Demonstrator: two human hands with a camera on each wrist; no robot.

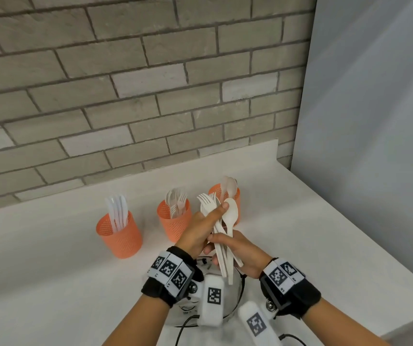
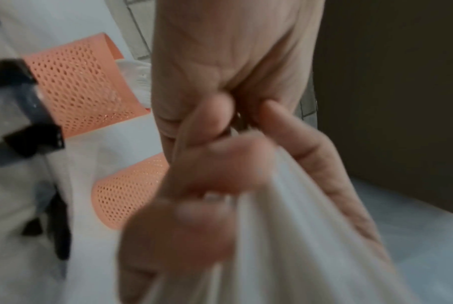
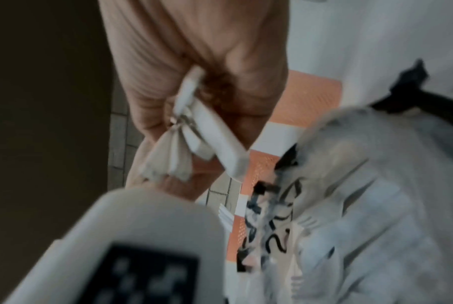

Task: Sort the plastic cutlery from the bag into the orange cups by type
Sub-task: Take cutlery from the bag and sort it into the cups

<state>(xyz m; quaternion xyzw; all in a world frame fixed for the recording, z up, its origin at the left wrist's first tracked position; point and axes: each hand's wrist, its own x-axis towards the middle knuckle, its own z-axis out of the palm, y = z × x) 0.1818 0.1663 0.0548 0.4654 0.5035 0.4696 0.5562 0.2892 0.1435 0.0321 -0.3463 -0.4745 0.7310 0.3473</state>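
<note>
I'm over the white counter point(image 1: 50, 258), both hands up together holding one bundle of white plastic cutlery point(image 1: 221, 236). My left hand point(image 1: 200, 231) has its fingers wrapped round the bundle's upper part, the fingers point(image 1: 221, 208) reaching up by the fork tines point(image 1: 204, 198). My right hand point(image 1: 244, 253) is clamped on the handles lower down, fingers curled round them. The handle ends stick out below the right hand, toward me. A spoon point(image 1: 230, 213) stands at the right edge of the bundle, bowl up. Both wrist views are blurred: the left wrist view shows curled fingers point(image 2: 215, 164) against pale handles point(image 2: 285, 236), and the right wrist view shows the handle ends point(image 3: 215, 131) poking out of the closed hand point(image 3: 194, 61).

Three perforated orange cups stand in a row along the far side of the counter. The left cup point(image 1: 120, 236) holds white knives point(image 1: 118, 211). The middle cup point(image 1: 174, 221) holds forks point(image 1: 179, 201). The right cup point(image 1: 225, 196) holds spoons point(image 1: 229, 184) and sits right behind the bundle, partly hidden by it.

The clear plastic bag point(image 1: 225, 288) lies near me, under my wrists, with black lettering on it; the right wrist view shows it point(image 3: 363, 205) crumpled, with cutlery shapes inside, too blurred to tell which.

Black wristbands point(image 1: 168, 278) with printed marker tags sit on both wrists. Grey brick wall point(image 1: 125, 96) at the far edge, plain grey panel point(image 1: 375, 121) on the right.
</note>
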